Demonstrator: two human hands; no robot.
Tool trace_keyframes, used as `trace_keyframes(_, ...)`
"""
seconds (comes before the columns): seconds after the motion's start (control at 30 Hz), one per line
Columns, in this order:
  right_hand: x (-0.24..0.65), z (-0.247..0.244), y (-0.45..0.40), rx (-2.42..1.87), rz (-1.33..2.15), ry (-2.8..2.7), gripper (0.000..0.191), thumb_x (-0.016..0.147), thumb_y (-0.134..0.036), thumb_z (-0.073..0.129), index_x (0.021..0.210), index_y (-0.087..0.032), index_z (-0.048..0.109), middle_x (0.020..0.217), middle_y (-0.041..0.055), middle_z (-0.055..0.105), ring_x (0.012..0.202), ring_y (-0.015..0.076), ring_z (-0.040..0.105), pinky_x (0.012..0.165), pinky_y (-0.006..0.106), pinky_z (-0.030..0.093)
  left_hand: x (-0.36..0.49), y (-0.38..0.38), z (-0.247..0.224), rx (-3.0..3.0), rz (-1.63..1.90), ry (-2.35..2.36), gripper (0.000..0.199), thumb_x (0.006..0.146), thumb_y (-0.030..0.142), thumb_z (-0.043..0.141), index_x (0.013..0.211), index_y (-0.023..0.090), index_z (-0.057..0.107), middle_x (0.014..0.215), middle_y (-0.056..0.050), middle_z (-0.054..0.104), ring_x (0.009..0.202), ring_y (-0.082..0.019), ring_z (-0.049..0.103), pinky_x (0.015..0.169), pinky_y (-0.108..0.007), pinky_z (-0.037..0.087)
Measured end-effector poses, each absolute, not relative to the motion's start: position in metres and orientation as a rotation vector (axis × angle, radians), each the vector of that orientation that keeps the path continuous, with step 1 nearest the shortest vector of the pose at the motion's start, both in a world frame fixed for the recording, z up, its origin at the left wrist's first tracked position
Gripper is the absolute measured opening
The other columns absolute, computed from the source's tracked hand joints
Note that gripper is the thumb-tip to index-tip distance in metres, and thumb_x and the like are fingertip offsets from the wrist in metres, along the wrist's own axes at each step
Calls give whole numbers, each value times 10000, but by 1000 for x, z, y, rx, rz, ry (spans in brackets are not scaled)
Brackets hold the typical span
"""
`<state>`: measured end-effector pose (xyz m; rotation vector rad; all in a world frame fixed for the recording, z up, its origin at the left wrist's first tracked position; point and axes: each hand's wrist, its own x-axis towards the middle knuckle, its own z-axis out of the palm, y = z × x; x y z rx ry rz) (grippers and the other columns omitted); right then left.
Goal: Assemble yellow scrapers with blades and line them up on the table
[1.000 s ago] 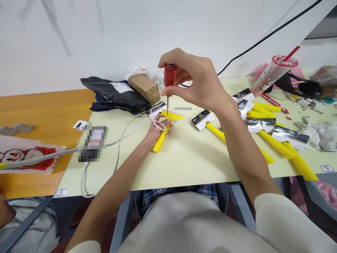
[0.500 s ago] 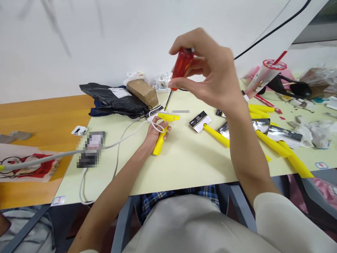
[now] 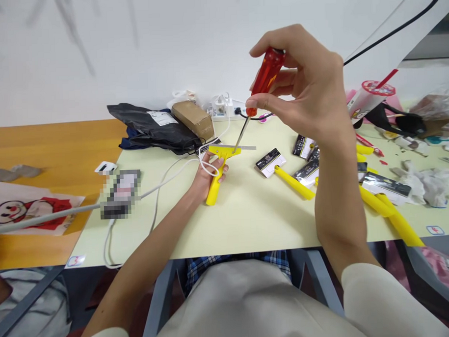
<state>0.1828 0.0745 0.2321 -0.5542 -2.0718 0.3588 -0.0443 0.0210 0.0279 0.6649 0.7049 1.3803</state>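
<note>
My left hand [image 3: 206, 178] is closed around the handle of a yellow scraper [image 3: 215, 187], whose wide head points away from me over the table. Raised above it, my right hand [image 3: 302, 82] grips a screwdriver [image 3: 267, 74] by its red see-through handle. The screwdriver's metal shaft slants down, and its tip meets the right part of the scraper head, at or beside a screw. A thin grey metal strip [image 3: 249, 148] lies along the far edge of the head and sticks out to the right. A loop of white cable hangs around my left fingers.
Several yellow scrapers with black-and-white cards, such as this yellow handle [image 3: 294, 183], lie to the right. A black plastic bag [image 3: 153, 129] and a cardboard box [image 3: 193, 119] are at the back. White cable [image 3: 166, 183] crosses the left side. A lidded cup [image 3: 371, 99] stands back right.
My right hand has moved the screwdriver rightward, its tip shifting from the scraper head's left side to its right part. The head camera view has shifted slightly.
</note>
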Motion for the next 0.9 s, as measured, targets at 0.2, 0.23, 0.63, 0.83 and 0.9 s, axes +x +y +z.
trace_keyframes(0.2, 181, 231, 77, -531, 422, -2060, 426, 884, -278, 944, 1207, -411, 701, 1215, -66, 684, 915, 168, 687, 851, 369, 700, -43, 21, 29, 663, 1375, 724, 549, 737, 262, 1006, 1084, 261, 581, 1072, 22, 695, 701, -79, 663, 431, -163, 399)
trace_keyframes(0.23, 182, 231, 78, -523, 412, -2066, 436, 878, -279, 947, 1210, -414, 698, 1197, -65, 687, 895, 169, 686, 838, 375, 700, -43, 22, 29, 661, 1375, 726, 555, 733, 265, 1008, 1080, 262, 575, 1082, 20, 696, 703, -78, 662, 430, -161, 395)
trace_keyframes(0.63, 160, 214, 84, -536, 181, -2262, 409, 951, -492, 878, 1106, -337, 533, 990, -8, 732, 778, 224, 705, 778, 399, 654, -45, 21, 22, 577, 1408, 822, 602, 726, 276, 1007, 1083, 267, 522, 1131, -3, 706, 694, -65, 650, 428, -144, 375)
trace_keyframes(0.83, 162, 196, 97, -495, 42, -2142, 377, 979, -427, 857, 1019, -300, 504, 863, -26, 667, 679, 197, 638, 631, 348, 537, -43, 18, 25, 524, 1416, 876, 562, 781, 293, 989, 1102, 266, 530, 1070, 8, 685, 687, -63, 635, 416, -143, 365)
trace_keyframes(0.9, 163, 190, 102, -478, -24, -2053, 409, 973, -433, 853, 947, -289, 471, 760, -39, 603, 601, 183, 578, 537, 331, 456, -41, 16, 26, 512, 1400, 891, 546, 793, 302, 984, 1081, 265, 521, 1018, 18, 674, 672, -66, 627, 413, -150, 366)
